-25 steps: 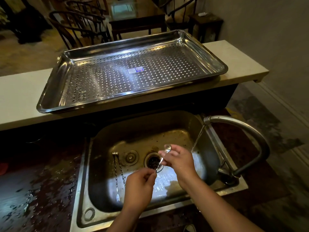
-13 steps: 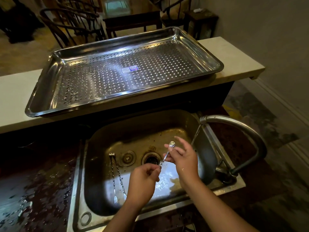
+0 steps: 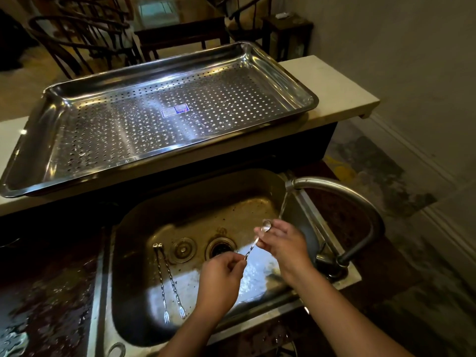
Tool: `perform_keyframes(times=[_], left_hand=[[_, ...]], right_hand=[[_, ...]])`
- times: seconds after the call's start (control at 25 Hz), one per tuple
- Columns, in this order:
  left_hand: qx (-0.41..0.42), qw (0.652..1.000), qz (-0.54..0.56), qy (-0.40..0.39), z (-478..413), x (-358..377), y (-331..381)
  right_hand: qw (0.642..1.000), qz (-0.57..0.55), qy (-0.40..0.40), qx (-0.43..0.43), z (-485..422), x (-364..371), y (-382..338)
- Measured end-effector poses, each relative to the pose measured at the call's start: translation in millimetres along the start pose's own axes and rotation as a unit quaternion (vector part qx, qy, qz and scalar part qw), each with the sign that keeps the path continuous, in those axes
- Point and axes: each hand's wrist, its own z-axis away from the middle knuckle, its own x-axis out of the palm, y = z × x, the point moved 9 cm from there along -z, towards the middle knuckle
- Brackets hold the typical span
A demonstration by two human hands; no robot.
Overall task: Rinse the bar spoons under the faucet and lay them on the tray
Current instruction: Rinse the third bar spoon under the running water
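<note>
I hold one twisted-stem bar spoon point(image 3: 251, 249) over the steel sink point(image 3: 144, 328). My left hand point(image 3: 219, 284) pinches its lower end. My right hand point(image 3: 282, 242) grips the bowl end, just under the thin stream of water running from the curved faucet point(image 3: 342, 191). Two more bar spoons point(image 3: 168, 282) lie side by side on the sink floor at the left, fork ends toward me. The perforated steel tray point(image 3: 296, 86) rests on the pale counter behind the sink and holds nothing but a small sticker.
The pale counter ledge point(image 3: 342, 99) ends at the right near a wall. A drain point(image 3: 221, 247) and a stopper point(image 3: 183, 249) sit in the sink floor. The dark worktop point(image 3: 46, 300) at the left is wet. Chairs and a table stand beyond the counter.
Both hands with the spoon have shifted slightly right, bringing the bowl end up to the water stream. The two spoons in the sink have not moved.
</note>
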Motion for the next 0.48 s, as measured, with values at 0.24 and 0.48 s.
perform_keyframes(times=[0.24, 0.48], left_hand=[[0.015, 0.999, -0.033, -0.020, -7.1, 13.8, 11.5], [0.009, 0.999, -0.035, -0.035, -14.3, 20.7, 15.0]], right_hand=[[0.999, -0.023, 0.031, -0.011, -8.1, -16.4, -7.9], [0.999, -0.031, 0.014, -0.002, -17.6, -21.5, -2.6]])
